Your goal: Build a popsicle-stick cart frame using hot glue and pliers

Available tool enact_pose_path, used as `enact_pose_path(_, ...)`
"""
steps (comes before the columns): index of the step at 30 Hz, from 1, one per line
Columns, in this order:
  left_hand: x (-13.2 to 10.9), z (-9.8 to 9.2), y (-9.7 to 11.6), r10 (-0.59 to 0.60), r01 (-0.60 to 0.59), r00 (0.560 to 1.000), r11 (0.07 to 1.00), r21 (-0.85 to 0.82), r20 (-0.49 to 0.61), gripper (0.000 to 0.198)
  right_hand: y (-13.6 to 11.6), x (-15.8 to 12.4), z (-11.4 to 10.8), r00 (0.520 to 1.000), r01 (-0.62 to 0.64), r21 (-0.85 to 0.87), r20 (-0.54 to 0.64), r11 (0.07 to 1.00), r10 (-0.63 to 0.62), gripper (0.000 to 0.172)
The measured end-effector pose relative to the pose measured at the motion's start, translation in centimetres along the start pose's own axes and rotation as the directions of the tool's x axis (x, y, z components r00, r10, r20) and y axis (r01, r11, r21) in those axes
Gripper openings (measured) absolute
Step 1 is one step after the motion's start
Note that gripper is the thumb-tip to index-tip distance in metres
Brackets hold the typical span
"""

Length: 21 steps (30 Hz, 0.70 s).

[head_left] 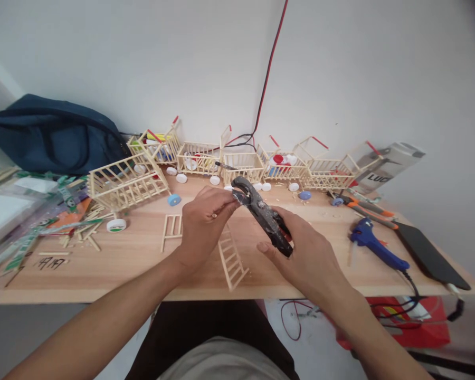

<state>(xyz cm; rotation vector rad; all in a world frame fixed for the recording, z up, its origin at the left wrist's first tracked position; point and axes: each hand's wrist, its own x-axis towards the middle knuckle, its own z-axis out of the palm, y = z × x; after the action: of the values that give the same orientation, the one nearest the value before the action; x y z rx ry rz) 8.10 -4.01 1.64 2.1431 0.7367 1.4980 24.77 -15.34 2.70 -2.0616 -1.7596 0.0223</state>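
Observation:
My right hand (301,243) is wrapped around the handles of a black hand cutter (263,216) with a curved jaw. The tool is tilted, its jaw end up and to the left. At that jaw, my left hand (206,219) is closed in a pinch. A small pale tip shows at its fingers, but what they grip is mostly hidden. Beneath the hands, a ladder-like wooden stick frame (230,258) lies on the table. To the left of my left hand is a smaller stick frame (171,232), partly covered by it.
Several small wooden stick carts (243,168) with red handles line the wall. A larger stick cart (129,184) stands left, near loose sticks (91,232) and a dark blue bag (59,137). A blue glue gun (380,245), orange-handled pliers (374,211) and a black flat object (429,256) lie right.

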Motion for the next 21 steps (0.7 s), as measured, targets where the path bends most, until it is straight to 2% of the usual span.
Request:
enact_pose_path(9, -0.12, -0.15, -0.11, 0.041, -0.041, 0.999, 0.997, 0.071, -0.009, 0.011, -0.72, -0.3, -0.18, 1.0, -0.001, -0.023, 0.009, 1.0, 0.002, 0.062)
enact_pose_path(21, -0.02, -0.24, 0.01, 0.003, -0.002, 1.0, 0.999, 0.037, -0.025, 0.013, -0.65, -0.23, 0.29, 0.994, 0.051, -0.002, -0.099, 0.999, -0.051, 0.056)
